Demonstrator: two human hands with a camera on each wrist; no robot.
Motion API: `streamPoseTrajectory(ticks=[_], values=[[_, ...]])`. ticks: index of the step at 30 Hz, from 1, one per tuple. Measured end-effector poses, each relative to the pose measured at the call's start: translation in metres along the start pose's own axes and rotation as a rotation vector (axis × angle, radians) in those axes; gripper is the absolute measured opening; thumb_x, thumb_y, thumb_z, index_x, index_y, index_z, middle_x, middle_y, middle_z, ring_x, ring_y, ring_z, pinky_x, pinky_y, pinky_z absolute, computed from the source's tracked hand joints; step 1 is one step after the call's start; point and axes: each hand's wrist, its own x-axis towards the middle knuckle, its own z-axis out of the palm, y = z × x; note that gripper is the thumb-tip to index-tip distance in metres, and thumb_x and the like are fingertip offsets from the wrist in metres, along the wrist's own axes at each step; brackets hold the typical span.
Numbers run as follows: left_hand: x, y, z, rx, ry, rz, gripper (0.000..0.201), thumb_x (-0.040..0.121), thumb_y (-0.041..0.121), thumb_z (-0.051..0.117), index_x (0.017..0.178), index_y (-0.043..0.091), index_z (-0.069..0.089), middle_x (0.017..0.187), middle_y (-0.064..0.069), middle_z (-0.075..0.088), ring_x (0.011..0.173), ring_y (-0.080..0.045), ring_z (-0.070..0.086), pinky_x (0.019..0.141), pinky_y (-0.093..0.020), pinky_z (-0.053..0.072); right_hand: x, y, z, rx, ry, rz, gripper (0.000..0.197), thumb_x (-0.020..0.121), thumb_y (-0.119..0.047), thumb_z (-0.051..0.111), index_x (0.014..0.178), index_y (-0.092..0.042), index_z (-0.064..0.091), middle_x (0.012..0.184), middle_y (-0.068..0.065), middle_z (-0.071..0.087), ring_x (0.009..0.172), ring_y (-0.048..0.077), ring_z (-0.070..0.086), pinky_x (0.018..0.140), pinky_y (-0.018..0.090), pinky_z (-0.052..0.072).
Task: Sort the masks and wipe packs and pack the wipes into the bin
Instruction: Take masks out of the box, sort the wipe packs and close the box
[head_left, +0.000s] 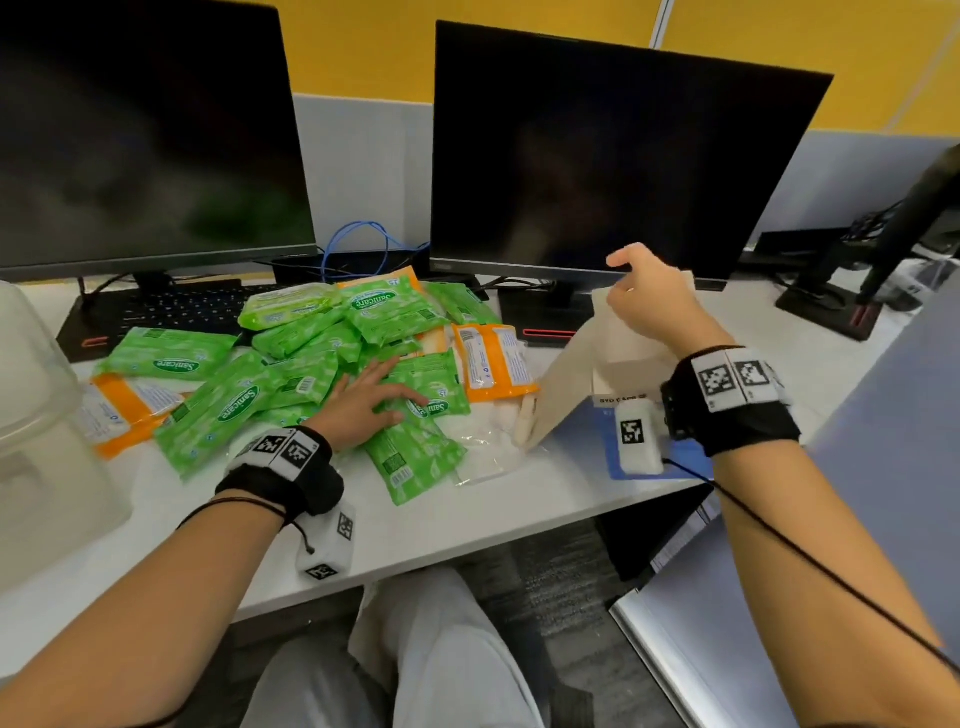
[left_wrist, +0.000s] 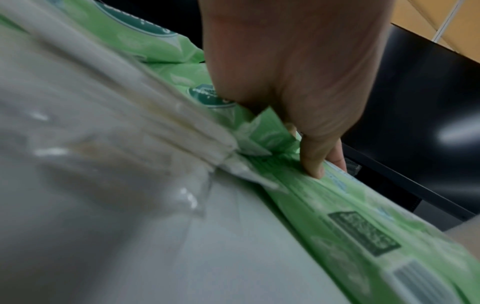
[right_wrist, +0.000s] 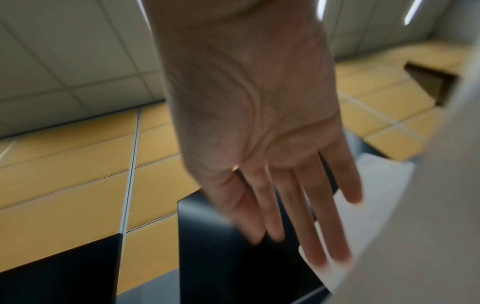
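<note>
A white desk (head_left: 447, 525) holds a pile of green wipe packs (head_left: 291, 374); the clear bin (head_left: 47, 415) waits at nine o'clock. The left hand (head_left: 363, 402) lies flat on them, probably to sort. Up close, its fingers (left_wrist: 311, 160) press one. The right hand (right_wrist: 259, 123) hangs open, holding nothing.
</note>
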Motion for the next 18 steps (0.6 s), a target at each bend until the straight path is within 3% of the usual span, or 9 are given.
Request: streamPoseTrajectory(ticks=[2, 3, 5, 7, 9, 11, 13, 16, 18], values=[[-0.001, -0.001, -0.001, -0.009, -0.002, -0.008, 0.038, 0.095, 0.02, 0.053, 0.124, 0.046, 0.053, 0.161, 0.003, -0.001, 0.148, -0.022, -0.007, 0.116, -0.052, -0.009, -0.015, -0.004, -0.018, -0.097, -0.154, 0.03, 0.039, 0.097, -0.024, 0.049, 0.136, -0.019, 0.048, 0.129, 0.006, 0.055, 0.117, 0.025, 0.051, 0.089, 0.032, 0.037], [-0.001, -0.001, -0.001, -0.013, -0.002, -0.011, 0.039, 0.095, 0.02, 0.053, 0.125, 0.045, 0.053, 0.161, 0.002, -0.001, 0.148, -0.023, -0.007, 0.117, -0.051, -0.009, -0.022, -0.001, -0.025, -0.201, -0.278, 0.05, 0.043, 0.096, -0.034, 0.053, 0.136, -0.02, 0.049, 0.132, 0.005, 0.054, 0.119, 0.024, 0.049, 0.093, 0.033, 0.035], [0.0, 0.0, 0.0, -0.012, 0.004, -0.01, 0.039, 0.095, 0.02, 0.052, 0.125, 0.044, 0.054, 0.161, 0.002, -0.001, 0.148, -0.023, -0.007, 0.117, -0.051, -0.009, -0.034, 0.011, -0.032, -0.343, -0.549, 0.123, 0.07, 0.083, -0.056, 0.062, 0.142, -0.027, 0.041, 0.139, 0.001, 0.049, 0.126, 0.023, 0.044, 0.102, 0.037, 0.032], [0.0, 0.0, 0.001, -0.005, 0.007, -0.008, 0.038, 0.095, 0.02, 0.052, 0.125, 0.044, 0.053, 0.161, 0.002, -0.001, 0.148, -0.023, -0.007, 0.117, -0.051, -0.009, -0.037, 0.023, -0.031, -0.315, -0.725, 0.224, 0.101, 0.067, -0.055, 0.077, 0.149, -0.036, 0.021, 0.148, 0.0, 0.038, 0.135, 0.027, 0.036, 0.108, 0.042, 0.031], [0.0, -0.001, 0.001, -0.005, 0.002, -0.007, 0.038, 0.095, 0.021, 0.052, 0.123, 0.047, 0.052, 0.161, 0.002, -0.002, 0.148, -0.023, -0.008, 0.117, -0.051, -0.009, -0.039, 0.03, -0.025, -0.291, -0.752, 0.251, 0.117, 0.059, -0.043, 0.088, 0.147, -0.045, 0.01, 0.146, 0.004, 0.039, 0.129, 0.033, 0.041, 0.105, 0.048, 0.038], [0.0, 0.0, 0.001, -0.023, -0.006, -0.015, 0.038, 0.095, 0.021, 0.052, 0.118, 0.051, 0.05, 0.161, 0.002, -0.002, 0.148, -0.022, -0.008, 0.116, -0.05, -0.011, -0.041, 0.032, -0.015, -0.343, -0.664, 0.202, 0.114, 0.061, -0.033, 0.088, 0.146, -0.045, 0.012, 0.142, 0.006, 0.044, 0.12, 0.033, 0.048, 0.099, 0.048, 0.044], [0.001, -0.001, 0.001, -0.044, -0.01, -0.027, 0.038, 0.095, 0.02, 0.053, 0.117, 0.051, 0.051, 0.161, 0.003, -0.001, 0.148, -0.021, -0.008, 0.116, -0.05, -0.011, -0.042, 0.026, -0.005, -0.29, -0.462, 0.117, 0.093, 0.069, -0.025, 0.084, 0.143, -0.033, 0.029, 0.137, 0.004, 0.049, 0.117, 0.029, 0.05, 0.092, 0.039, 0.046], [0.001, 0.001, 0.0, -0.063, -0.007, -0.051, 0.038, 0.093, 0.018, 0.055, 0.118, 0.046, 0.056, 0.161, 0.003, 0.003, 0.148, -0.02, -0.006, 0.117, -0.05, -0.01, -0.04, 0.011, 0.013, -0.15, -0.066, -0.041, 0.04, 0.076, -0.018, 0.076, 0.112, -0.017, 0.059, 0.114, 0.007, 0.061, 0.101, 0.024, 0.056, 0.074, 0.029, 0.039], [0.004, 0.006, -0.003, -0.091, 0.001, -0.093, 0.04, 0.088, 0.013, 0.056, 0.114, 0.042, 0.062, 0.16, 0.003, 0.009, 0.148, -0.019, 0.002, 0.118, -0.05, -0.006, -0.04, 0.001, 0.026, -0.119, 0.067, -0.108, 0.013, 0.082, -0.015, 0.068, 0.09, -0.013, 0.058, 0.095, 0.007, 0.061, 0.089, 0.025, 0.057, 0.065, 0.026, 0.034]])
